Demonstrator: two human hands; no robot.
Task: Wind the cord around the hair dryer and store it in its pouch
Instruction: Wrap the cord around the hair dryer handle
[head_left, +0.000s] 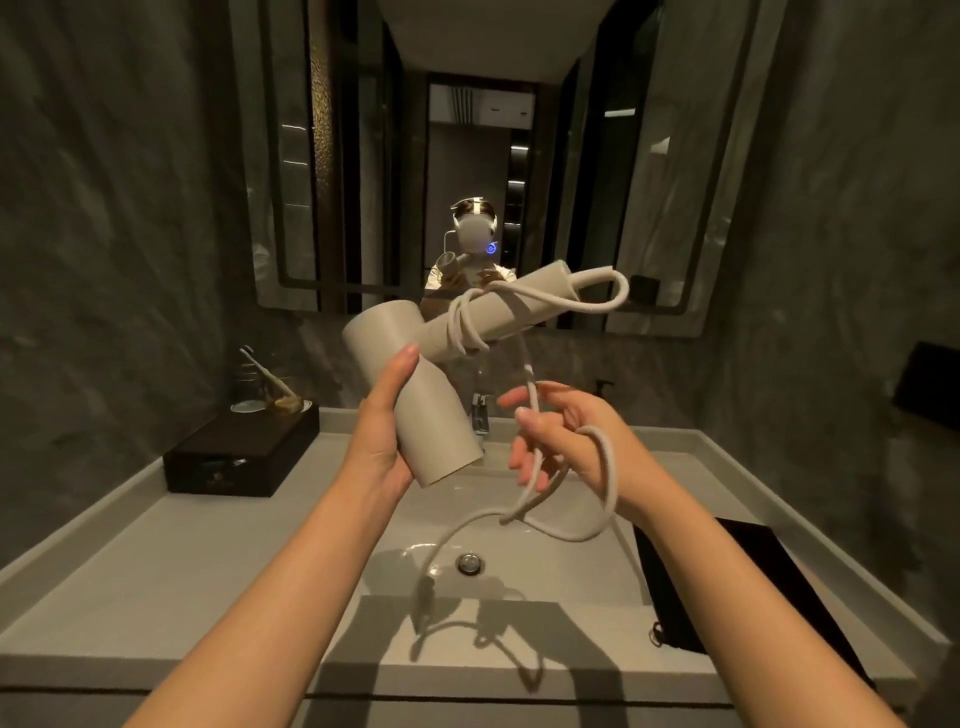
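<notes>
Left hand (387, 415): wrapped around the barrel of the hair dryer (410, 400), thumb up along its side; the handle juts up and away to the right, above the right hand. Cord (470, 322): a few loose turns sit on the handle near the barrel, one loop standing proud of the handle's far end; from there it drops to the right hand (558, 441), which holds it lightly with fingers half-curled, a slack loop draped over the wrist; the remainder hangs below both hands into the sink (597, 561), its plug end too blurred to make out. Pouch (753, 582): black, flat, on the counter just right of the right forearm.

Risks, as judged: the turns are slack and may slide off the smooth handle if tension drops; the wrist loop could snag or knot when pulled through; the trailing end may catch the faucet or drag in a wet basin.

Materials: dryer matte, beige, plain cylinders; cord round, pale, rubbery, supple; pouch soft fabric; sink glossy.
</notes>
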